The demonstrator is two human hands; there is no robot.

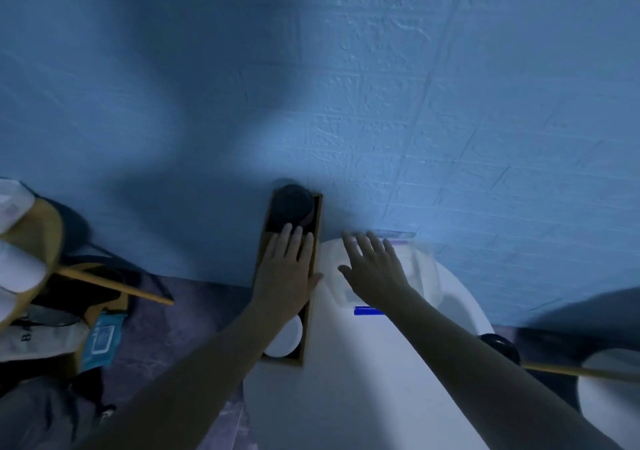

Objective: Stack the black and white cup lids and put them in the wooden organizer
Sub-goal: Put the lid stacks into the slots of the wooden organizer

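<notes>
A long wooden organizer (316, 222) stands on the left edge of a round white table (363, 363), its far end against the blue wall. A stack of black lids (290, 207) fills its far compartment. White lids (284, 339) lie in its near compartment, partly hidden by my forearm. My left hand (284, 269) lies flat over the middle of the organizer with straight fingers, the fingertips at the black stack. My right hand (375, 269) hovers open with spread fingers over a clear plastic bag (420, 269) on the table. Neither hand holds anything.
A blue strip (367, 310) lies on the table near my right wrist. A chair with bags and a blue packet (104, 338) stands at the left. A second white table (609, 390), a wooden stick and a dark round object (500, 344) are at the right. The image is dim and blurred.
</notes>
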